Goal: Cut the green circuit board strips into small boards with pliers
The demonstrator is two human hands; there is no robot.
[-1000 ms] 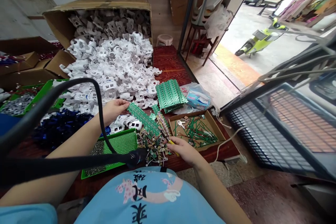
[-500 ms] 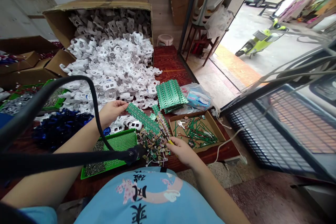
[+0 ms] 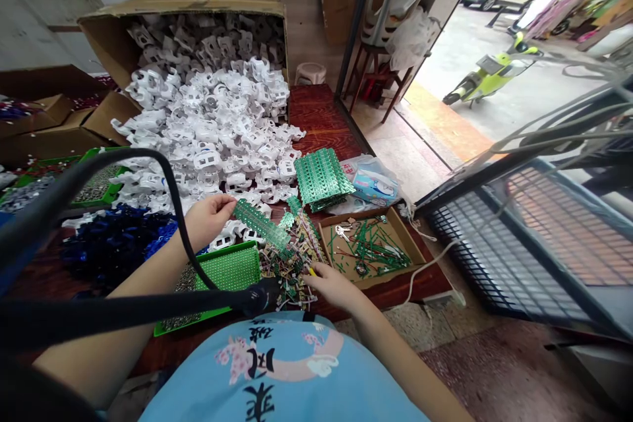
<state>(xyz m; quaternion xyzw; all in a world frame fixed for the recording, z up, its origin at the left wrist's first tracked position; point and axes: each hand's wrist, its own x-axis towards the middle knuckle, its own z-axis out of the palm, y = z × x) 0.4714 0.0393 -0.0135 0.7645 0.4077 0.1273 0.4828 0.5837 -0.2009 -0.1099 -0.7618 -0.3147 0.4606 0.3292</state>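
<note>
My left hand (image 3: 208,219) pinches one end of a long green circuit board strip (image 3: 262,224), holding it slanted above the table. My right hand (image 3: 332,285) rests on the near edge of a heap of small wired circuit boards (image 3: 289,267), fingers curled round a small yellow-handled tool (image 3: 312,271). A green perforated tray (image 3: 225,273) lies just left of the heap, under the strip.
A big pile of white plastic housings (image 3: 212,138) spills from a cardboard box (image 3: 113,33). A stack of green boards (image 3: 321,178), a shallow cardboard tray of green scraps (image 3: 370,247), blue parts (image 3: 113,244) and a black cable (image 3: 148,303) surround my hands. The table's right edge (image 3: 425,283) drops to the floor.
My left hand and the green strip shifted slightly toward me and left. My right hand slid left and further onto the heap of wired boards.
</note>
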